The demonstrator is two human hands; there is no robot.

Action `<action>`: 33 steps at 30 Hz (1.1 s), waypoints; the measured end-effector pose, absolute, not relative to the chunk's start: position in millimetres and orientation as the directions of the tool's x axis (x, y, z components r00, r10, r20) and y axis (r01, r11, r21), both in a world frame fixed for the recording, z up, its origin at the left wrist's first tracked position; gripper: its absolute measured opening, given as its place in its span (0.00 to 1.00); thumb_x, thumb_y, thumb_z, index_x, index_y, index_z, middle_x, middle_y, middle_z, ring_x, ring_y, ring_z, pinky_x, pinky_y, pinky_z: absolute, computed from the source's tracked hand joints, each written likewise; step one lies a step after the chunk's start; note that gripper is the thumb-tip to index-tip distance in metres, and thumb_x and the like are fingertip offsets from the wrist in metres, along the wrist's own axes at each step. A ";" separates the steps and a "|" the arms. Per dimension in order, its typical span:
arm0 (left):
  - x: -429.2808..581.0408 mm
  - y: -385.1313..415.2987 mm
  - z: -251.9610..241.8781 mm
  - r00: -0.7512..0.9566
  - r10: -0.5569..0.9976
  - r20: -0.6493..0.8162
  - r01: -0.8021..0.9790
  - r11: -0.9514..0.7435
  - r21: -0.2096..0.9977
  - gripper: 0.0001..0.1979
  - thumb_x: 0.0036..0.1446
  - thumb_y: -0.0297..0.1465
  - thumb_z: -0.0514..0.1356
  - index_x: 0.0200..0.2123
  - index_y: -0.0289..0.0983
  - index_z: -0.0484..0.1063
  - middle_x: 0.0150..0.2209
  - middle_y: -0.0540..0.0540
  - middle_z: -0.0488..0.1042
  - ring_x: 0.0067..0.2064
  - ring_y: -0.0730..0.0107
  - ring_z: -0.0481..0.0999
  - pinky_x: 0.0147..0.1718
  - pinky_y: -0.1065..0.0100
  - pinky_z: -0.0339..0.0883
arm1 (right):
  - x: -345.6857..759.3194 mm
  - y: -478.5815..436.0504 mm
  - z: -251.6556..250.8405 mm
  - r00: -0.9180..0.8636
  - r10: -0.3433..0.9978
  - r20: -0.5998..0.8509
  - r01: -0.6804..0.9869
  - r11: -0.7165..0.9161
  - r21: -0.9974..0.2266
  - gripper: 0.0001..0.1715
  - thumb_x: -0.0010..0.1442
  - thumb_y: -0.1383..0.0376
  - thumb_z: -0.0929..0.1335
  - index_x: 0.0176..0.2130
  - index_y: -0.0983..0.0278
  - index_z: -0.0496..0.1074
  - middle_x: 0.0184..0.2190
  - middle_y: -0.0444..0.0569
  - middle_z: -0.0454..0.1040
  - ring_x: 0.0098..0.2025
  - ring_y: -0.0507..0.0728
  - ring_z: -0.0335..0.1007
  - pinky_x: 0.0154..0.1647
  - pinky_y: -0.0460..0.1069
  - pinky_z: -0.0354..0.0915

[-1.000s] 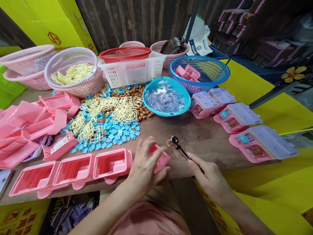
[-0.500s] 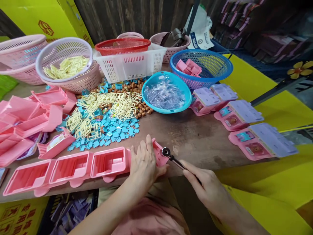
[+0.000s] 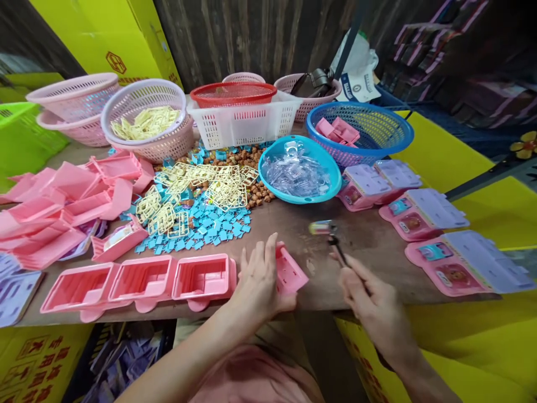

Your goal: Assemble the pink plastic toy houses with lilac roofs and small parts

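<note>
My left hand grips a pink plastic box part near the table's front edge, its thumb below and fingers along the left side. In my right hand is a small hammer, fingers wrapped round the dark handle. The hammer's head is raised to the right of the pink part, apart from it and blurred. Left of my left hand stand three pink open boxes in a row, the nearest pink box beside my fingers.
Blue tiles, cream frames and brown pieces lie in a heap. A turquoise bowl holds clear parts. Pink parts pile up at left. Pink-and-purple boxes stand at right. Baskets, including a blue basket, line the back.
The hammer has lifted off the pink part and swung up to the right with my right hand. My left hand keeps its hold. The whole view has shifted a little.
</note>
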State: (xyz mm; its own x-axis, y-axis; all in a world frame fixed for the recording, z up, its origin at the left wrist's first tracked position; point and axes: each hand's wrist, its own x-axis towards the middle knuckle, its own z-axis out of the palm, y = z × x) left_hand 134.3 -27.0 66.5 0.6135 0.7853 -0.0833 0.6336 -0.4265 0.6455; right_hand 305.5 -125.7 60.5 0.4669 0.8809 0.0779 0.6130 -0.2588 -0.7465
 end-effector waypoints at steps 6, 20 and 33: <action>110.9 -22.6 63.6 0.634 0.760 0.140 0.047 -0.219 0.975 0.47 0.41 0.27 0.65 0.61 0.45 0.42 0.58 0.43 0.53 0.58 0.59 0.59 0.59 0.59 0.53 | 351.9 -124.7 37.4 0.542 0.815 0.205 0.829 -0.478 -0.290 0.23 0.61 0.60 0.58 0.47 0.66 0.73 0.30 0.55 0.79 0.29 0.62 0.74 0.26 0.50 0.62; 111.1 -20.7 69.3 0.489 0.871 -0.033 -0.381 0.248 0.891 0.40 0.38 0.31 0.69 0.55 0.43 0.54 0.55 0.42 0.63 0.55 0.57 0.66 0.51 0.62 0.63 | 350.4 -108.8 12.8 0.273 0.827 0.492 0.958 -0.186 -0.218 0.24 0.64 0.56 0.56 0.54 0.64 0.65 0.38 0.55 0.69 0.39 0.62 0.68 0.37 0.55 0.65; 123.0 -13.5 84.2 0.662 0.429 -0.614 -0.346 0.902 0.258 0.29 0.61 0.45 0.46 0.49 0.21 0.61 0.26 0.42 0.71 0.26 0.67 0.74 0.30 0.67 0.71 | 256.8 -87.4 65.6 0.166 0.797 0.581 0.914 0.096 -0.393 0.41 0.58 0.48 0.62 0.62 0.65 0.48 0.51 0.61 0.63 0.52 0.67 0.61 0.49 0.62 0.62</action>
